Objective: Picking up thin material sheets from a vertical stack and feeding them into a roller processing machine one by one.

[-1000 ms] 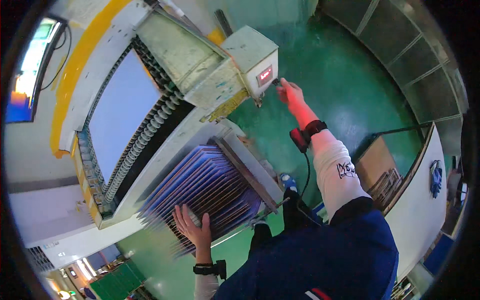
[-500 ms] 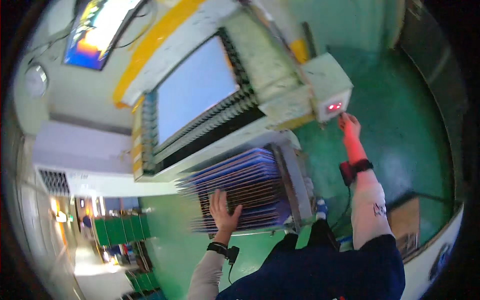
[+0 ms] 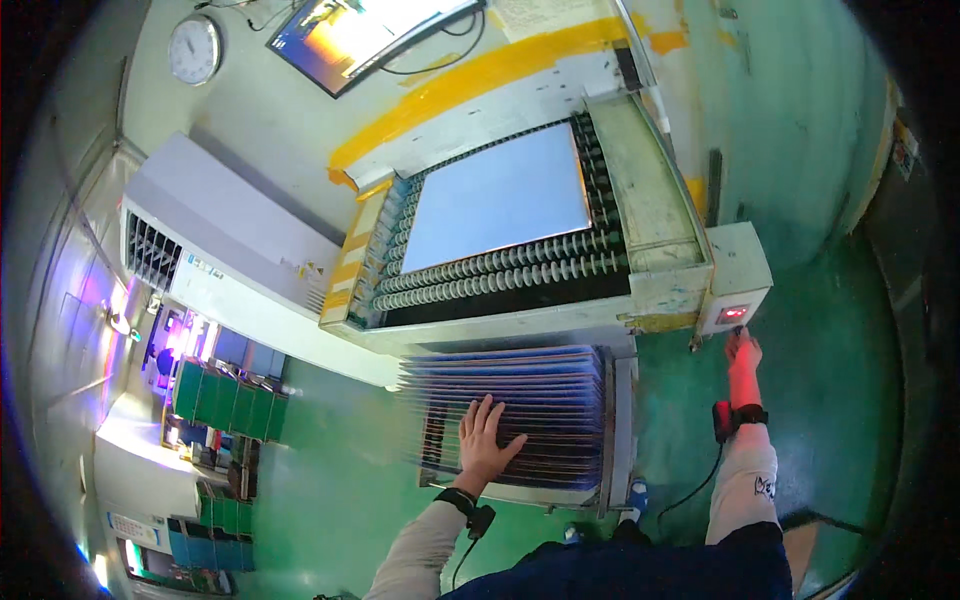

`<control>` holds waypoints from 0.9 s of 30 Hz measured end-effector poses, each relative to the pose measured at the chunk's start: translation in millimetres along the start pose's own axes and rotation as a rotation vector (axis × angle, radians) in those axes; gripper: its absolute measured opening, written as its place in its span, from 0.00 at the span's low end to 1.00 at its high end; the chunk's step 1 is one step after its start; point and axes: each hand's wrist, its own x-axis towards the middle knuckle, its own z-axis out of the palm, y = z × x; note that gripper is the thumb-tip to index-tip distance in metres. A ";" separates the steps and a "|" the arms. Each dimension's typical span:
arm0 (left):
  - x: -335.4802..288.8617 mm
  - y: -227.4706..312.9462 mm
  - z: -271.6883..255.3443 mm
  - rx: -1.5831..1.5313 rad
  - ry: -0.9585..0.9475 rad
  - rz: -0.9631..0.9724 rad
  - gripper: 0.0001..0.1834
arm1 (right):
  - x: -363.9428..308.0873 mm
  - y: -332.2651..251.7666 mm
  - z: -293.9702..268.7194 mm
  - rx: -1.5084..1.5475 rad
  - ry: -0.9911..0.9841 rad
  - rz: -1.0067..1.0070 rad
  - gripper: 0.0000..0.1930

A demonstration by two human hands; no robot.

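Observation:
My left hand is open, fingers spread, over the edges of several thin blue-violet panels. Whether the palm presses on them cannot be made out. The panels stand close together in a wheeled rack in front of me. Far to the right, my right hand has its fingers closed at a small dark knob under the red lit display of a pale control box. Behind the rack, a large light-blue sheet lies flat on the rollers of a conveyor machine.
A white cabinet unit with a dark grille stands left of the conveyor. A screen and a round clock hang on the wall. Green racks stand farther left. A cable hangs from my right wrist.
The whole view has turned and shifted, so the conveyor and rack sit farther right and straighter. My left hand stays over the panels, my right hand at the control box.

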 end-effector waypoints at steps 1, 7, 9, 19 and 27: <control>-1.7 -1.0 -0.9 0.013 -0.011 -0.005 0.41 | -2.2 0.0 2.7 0.020 -0.028 0.035 0.12; -2.3 -4.9 0.2 0.020 0.018 0.015 0.41 | -6.5 3.0 15.3 -0.023 0.110 -0.013 0.14; -0.9 -5.4 0.4 0.015 0.027 0.022 0.41 | -5.8 2.4 17.4 -0.033 0.144 -0.007 0.14; -4.2 -4.0 1.8 -0.002 0.053 0.020 0.40 | -10.4 1.3 11.9 -0.047 0.071 0.023 0.14; -0.8 -5.4 9.1 -0.005 0.032 0.051 0.41 | -7.5 -3.9 -5.1 0.023 0.038 0.049 0.12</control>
